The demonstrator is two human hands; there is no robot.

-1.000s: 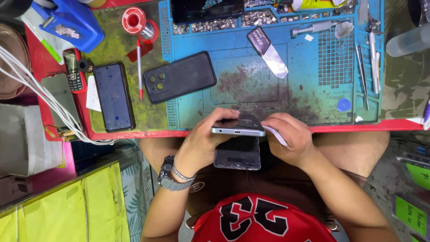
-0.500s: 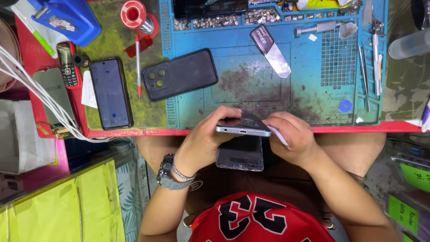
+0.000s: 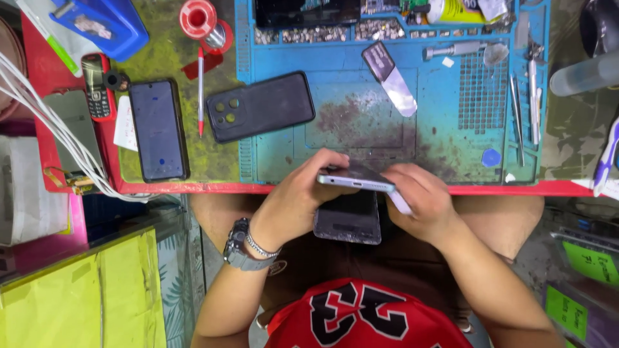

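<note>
Silver-edged phone (image 3: 354, 180) is being held edge-on at the near tabletop (image 3: 451, 189) rim, gripped by the left hand (image 3: 296, 206) and right hand (image 3: 419, 203). Since earlier, it is being kept there, barely shifted; another dark phone (image 3: 348, 219) is lying beneath.

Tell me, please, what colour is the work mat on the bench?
Blue, with dark stains; the mat shows best in the head view.

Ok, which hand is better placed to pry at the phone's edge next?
Probably the right hand: it holds a thin pale tool at the phone end, while the left hand grips it.
</note>
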